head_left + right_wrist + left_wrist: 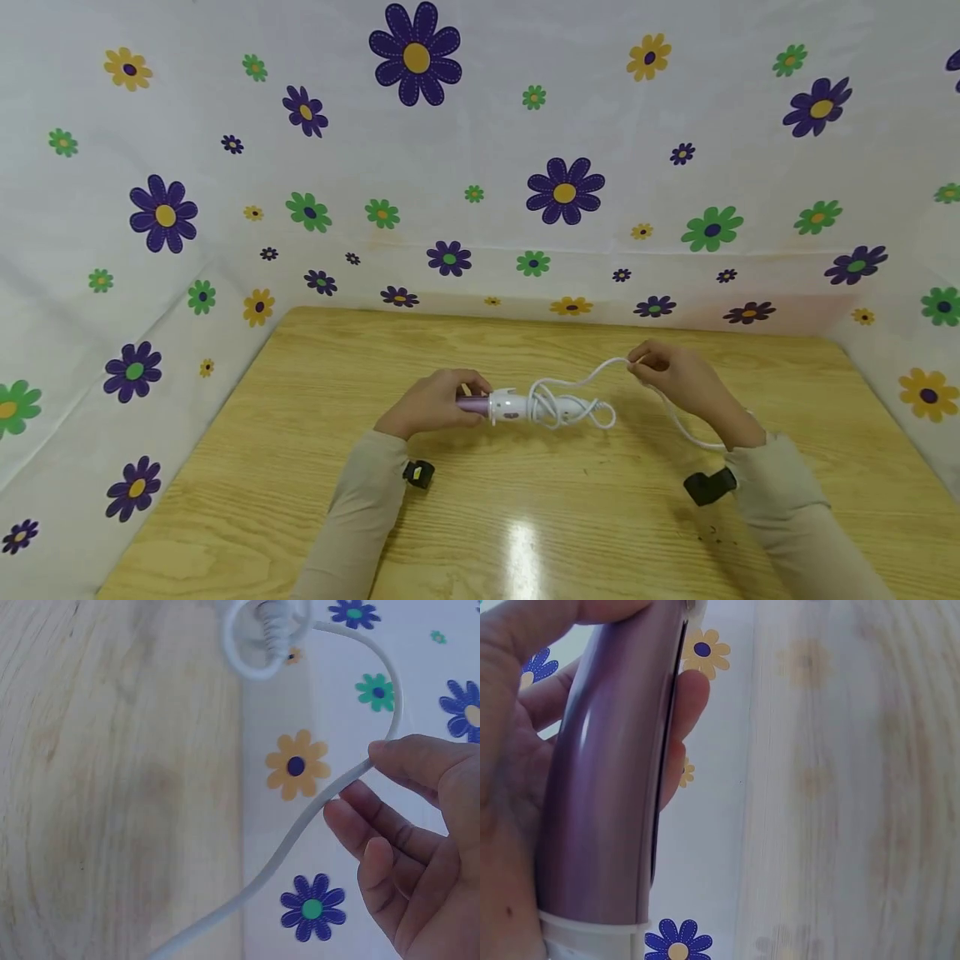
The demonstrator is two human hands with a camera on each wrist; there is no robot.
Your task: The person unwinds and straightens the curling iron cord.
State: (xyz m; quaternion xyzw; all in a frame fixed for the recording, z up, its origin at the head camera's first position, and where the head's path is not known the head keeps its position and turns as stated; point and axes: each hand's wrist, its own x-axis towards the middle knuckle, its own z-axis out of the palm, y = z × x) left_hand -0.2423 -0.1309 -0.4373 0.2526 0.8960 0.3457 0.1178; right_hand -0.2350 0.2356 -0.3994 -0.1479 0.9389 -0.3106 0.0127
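Observation:
A curling iron [512, 407] with a purple barrel [607, 772] and a white handle is held level just over the table. My left hand [435, 404] grips it by the barrel, fingers and thumb curled round. White cord [277, 859] is wound in loose loops about the handle. To the right, my right hand [682, 379] pinches a free stretch of that cord between thumb and fingertips. From there the cord sags down behind the right wrist, where its far end is hidden.
The wooden table [315, 500] stretches beneath both hands. A white cloth with printed flowers [480, 133] hangs along its back and sides. Black wrist straps [708, 486] sit at the sleeve cuffs. Small dark specks [718, 540] lie near the right forearm.

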